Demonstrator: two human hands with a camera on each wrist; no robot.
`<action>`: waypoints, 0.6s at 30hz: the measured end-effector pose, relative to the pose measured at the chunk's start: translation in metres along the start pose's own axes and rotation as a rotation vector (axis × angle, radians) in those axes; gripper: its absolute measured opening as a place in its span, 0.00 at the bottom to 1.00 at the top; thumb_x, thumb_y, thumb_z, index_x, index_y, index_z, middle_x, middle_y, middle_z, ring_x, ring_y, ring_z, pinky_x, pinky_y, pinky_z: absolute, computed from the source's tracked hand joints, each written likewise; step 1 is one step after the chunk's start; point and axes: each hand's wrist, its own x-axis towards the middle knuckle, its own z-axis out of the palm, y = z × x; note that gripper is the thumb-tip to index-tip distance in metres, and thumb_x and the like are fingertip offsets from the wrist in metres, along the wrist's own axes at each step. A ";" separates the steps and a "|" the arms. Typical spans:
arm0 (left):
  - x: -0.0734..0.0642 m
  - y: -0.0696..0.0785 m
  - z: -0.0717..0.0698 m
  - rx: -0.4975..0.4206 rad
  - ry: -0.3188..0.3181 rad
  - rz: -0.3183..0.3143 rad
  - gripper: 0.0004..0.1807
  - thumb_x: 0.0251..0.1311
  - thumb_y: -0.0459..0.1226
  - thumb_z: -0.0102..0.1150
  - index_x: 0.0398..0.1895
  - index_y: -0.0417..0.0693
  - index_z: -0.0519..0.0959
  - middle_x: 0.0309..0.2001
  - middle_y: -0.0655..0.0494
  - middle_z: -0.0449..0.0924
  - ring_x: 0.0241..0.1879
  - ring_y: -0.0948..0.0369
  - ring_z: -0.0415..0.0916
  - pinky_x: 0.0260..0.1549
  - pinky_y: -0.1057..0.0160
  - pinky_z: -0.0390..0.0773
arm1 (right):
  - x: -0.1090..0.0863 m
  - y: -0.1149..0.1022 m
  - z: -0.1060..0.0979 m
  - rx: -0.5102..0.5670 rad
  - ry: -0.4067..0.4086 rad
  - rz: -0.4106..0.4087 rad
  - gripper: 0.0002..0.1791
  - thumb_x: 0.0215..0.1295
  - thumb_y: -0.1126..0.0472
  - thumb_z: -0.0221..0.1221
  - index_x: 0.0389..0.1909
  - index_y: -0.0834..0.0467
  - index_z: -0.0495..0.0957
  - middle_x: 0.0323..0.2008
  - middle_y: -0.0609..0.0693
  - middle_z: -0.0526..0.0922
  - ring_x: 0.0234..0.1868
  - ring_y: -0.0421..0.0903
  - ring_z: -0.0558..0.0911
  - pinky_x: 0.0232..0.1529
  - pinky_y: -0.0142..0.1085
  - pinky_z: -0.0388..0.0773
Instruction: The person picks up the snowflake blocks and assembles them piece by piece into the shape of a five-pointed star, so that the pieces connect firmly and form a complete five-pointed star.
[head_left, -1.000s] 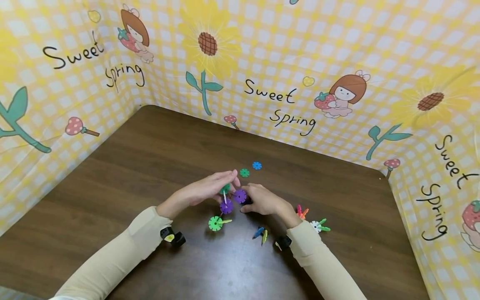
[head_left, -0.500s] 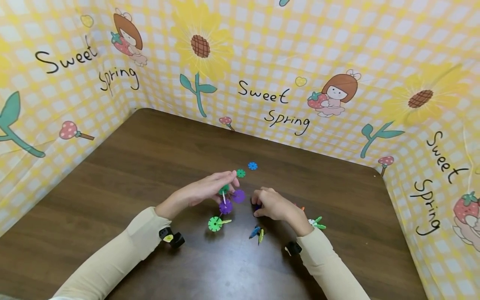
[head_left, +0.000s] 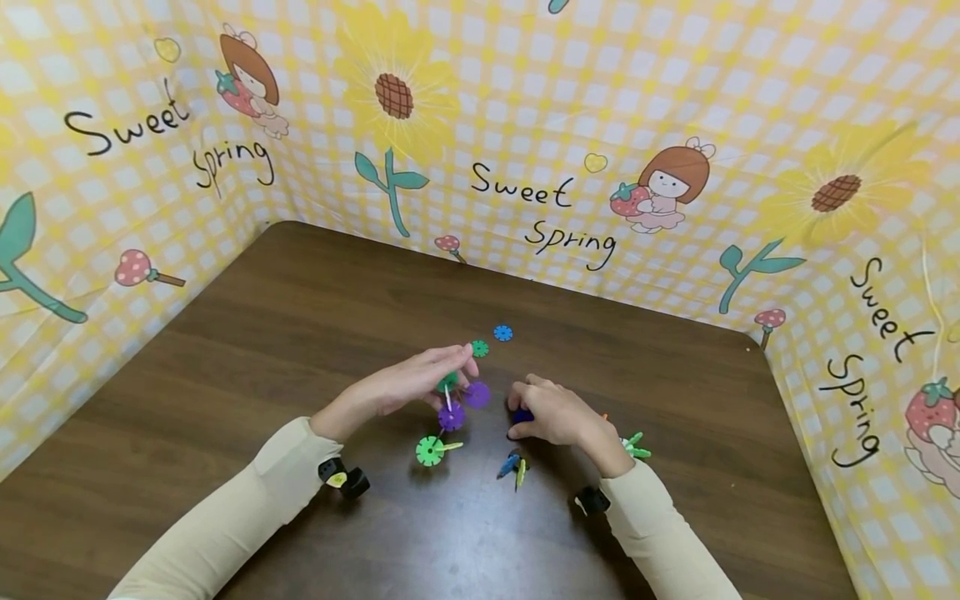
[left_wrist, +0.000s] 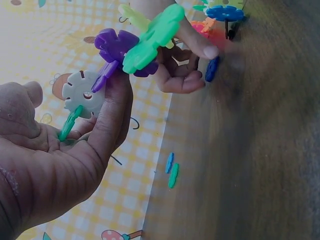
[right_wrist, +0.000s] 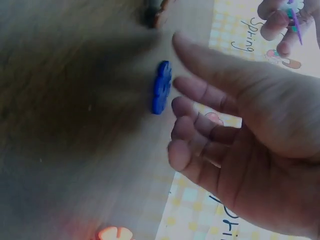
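My left hand (head_left: 412, 383) holds a chain of joined snowflake discs with slotted rims, raised over the table. In the left wrist view, a white disc (left_wrist: 80, 93) and a green disc lie within its curled fingers, while purple discs (left_wrist: 117, 47) and a bright green disc (left_wrist: 155, 40) stick out past the fingertips. My right hand (head_left: 558, 417) hovers low over the table to the right of the chain. A dark blue disc (right_wrist: 161, 87) lies flat just below its fingertips, with thumb and fingers spread loosely above it.
A loose green disc (head_left: 479, 348) and a loose blue disc (head_left: 503, 333) lie beyond the hands. Nearer the body sits a joined blue and yellow piece (head_left: 510, 465). A white and green piece (head_left: 636, 447) stands right of my right wrist, partly hidden. Patterned cloth (head_left: 525, 125) walls the table (head_left: 337, 275).
My right hand has moved right, away from the chain, and is now over the dark blue disc. The left hand keeps holding the chain in nearly the same place. The view has shifted slightly.
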 end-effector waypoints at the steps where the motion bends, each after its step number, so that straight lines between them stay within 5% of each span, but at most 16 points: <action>1: 0.000 0.000 0.000 -0.001 0.000 -0.003 0.30 0.79 0.57 0.30 0.55 0.41 0.70 0.54 0.39 0.73 0.45 0.51 0.74 0.37 0.58 0.79 | 0.000 0.001 0.000 0.016 -0.011 -0.029 0.16 0.61 0.52 0.71 0.42 0.56 0.79 0.40 0.48 0.75 0.38 0.45 0.75 0.42 0.40 0.76; 6: 0.001 -0.003 -0.001 -0.005 -0.005 -0.010 0.30 0.78 0.57 0.30 0.55 0.41 0.70 0.54 0.39 0.72 0.45 0.51 0.74 0.37 0.57 0.79 | -0.002 0.002 -0.001 0.127 -0.143 -0.168 0.16 0.64 0.47 0.68 0.43 0.54 0.81 0.39 0.48 0.76 0.36 0.43 0.72 0.39 0.34 0.73; 11: 0.000 -0.003 -0.001 -0.005 0.005 -0.018 0.29 0.78 0.57 0.31 0.55 0.43 0.71 0.54 0.40 0.72 0.46 0.51 0.73 0.38 0.57 0.79 | -0.006 0.001 -0.002 0.141 -0.270 -0.193 0.14 0.60 0.47 0.71 0.39 0.51 0.81 0.37 0.45 0.76 0.38 0.42 0.73 0.39 0.32 0.71; 18: -0.002 -0.005 0.000 -0.016 0.007 -0.016 0.28 0.78 0.57 0.32 0.54 0.43 0.71 0.53 0.41 0.73 0.44 0.51 0.74 0.37 0.57 0.79 | -0.010 0.002 -0.005 0.198 -0.179 -0.259 0.07 0.64 0.60 0.68 0.28 0.51 0.80 0.29 0.39 0.76 0.28 0.36 0.74 0.30 0.29 0.73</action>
